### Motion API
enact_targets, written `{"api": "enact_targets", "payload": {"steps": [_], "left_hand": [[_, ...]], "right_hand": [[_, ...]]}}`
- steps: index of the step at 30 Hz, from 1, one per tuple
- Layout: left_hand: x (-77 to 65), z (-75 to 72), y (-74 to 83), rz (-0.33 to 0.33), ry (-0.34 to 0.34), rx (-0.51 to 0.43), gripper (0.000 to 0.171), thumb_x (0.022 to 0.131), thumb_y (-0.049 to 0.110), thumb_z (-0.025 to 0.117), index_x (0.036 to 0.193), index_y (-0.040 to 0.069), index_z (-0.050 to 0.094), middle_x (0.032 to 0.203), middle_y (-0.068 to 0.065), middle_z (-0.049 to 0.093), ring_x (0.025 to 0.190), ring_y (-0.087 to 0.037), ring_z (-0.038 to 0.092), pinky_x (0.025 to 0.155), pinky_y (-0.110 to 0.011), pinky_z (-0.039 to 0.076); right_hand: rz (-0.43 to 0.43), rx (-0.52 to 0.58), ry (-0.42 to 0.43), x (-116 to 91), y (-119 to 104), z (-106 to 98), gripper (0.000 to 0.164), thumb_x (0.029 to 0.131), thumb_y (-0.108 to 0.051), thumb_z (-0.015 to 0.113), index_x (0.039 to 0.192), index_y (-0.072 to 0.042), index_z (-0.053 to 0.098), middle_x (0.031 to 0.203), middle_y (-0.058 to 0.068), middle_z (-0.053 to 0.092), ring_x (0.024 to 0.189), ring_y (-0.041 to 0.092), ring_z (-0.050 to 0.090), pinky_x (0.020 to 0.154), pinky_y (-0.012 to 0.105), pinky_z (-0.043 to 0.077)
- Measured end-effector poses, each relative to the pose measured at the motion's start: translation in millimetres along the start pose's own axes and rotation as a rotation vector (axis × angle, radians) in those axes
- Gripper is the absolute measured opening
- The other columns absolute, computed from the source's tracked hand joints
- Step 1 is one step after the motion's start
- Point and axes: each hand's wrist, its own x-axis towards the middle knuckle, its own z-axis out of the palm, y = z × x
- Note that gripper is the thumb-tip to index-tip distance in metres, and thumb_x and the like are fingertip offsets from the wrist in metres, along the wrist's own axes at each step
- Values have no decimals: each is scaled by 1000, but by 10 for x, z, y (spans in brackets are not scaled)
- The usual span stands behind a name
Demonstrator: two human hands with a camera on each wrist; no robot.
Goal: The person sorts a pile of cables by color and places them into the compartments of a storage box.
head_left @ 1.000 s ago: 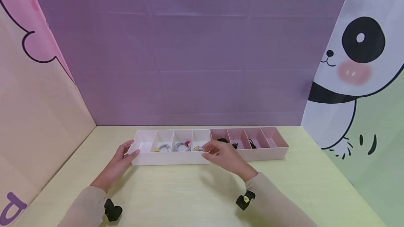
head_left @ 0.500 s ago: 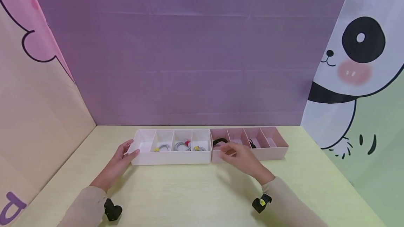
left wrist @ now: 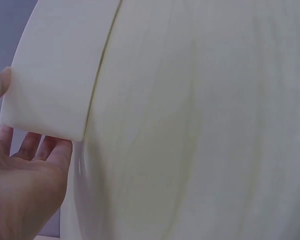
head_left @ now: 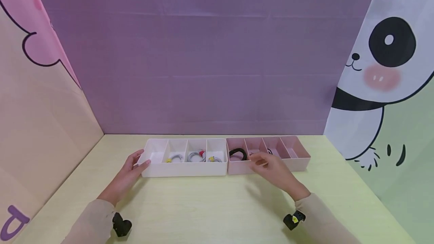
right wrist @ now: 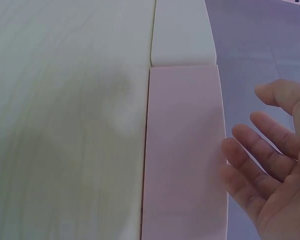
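A white divided storage box (head_left: 183,170) stands on the table, its end against a pink divided storage box (head_left: 271,166) to the right. My left hand (head_left: 130,166) holds the white box's left end, thumb at the rim and fingers against the end wall, as the left wrist view also shows. My right hand (head_left: 272,170) hovers over the pink box's front edge, fingers loosely bent and holding nothing. Grey coiled cables (head_left: 196,156) with red or yellow ties lie in the white compartments. A black coiled cable (head_left: 238,153) sits in the leftmost pink compartment; another black cable (head_left: 269,151) is partly hidden.
The pale wooden table (head_left: 196,210) extends in front of both boxes. A purple backdrop (head_left: 210,67) rises behind them. Cartoon-printed panels (head_left: 376,55) stand at both sides.
My right hand has moved right, from the white box's right end to over the pink box, uncovering the black coiled cable. My left hand has stayed in place.
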Motion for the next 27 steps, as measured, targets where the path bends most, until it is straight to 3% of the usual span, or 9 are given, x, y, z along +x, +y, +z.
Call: {"api": "enact_targets", "payload": {"steps": [11,21,27], "left_hand": [[0,-2,-18,-6,2,0,85,104,41,54,161,12,-3,162,-27,-3,145,-45,18,116,-59,21],[-20,-8,6,-21,-4,13,86,103,43,55,161,13,-2,163,-25,-3,147,-47,11,117,-60,19],[-19,-16,-2,-13,1,15,86,103,43,54,161,12,-2,162,-26,-2,146,-47,13,117,-60,20]], "right_hand": [[31,-49,8,-91,79,-116,25,95,-22,72,114,-7,71,107,0,72,94,18,68,83,35,57],[-1,-48,39,-163,147,-192,23,93,-15,73,113,-4,71,105,2,72,92,21,69,81,34,58],[13,-54,48,-214,217,-264,22,93,-13,73,112,-4,71,106,4,72,92,20,69,81,32,58]]}}
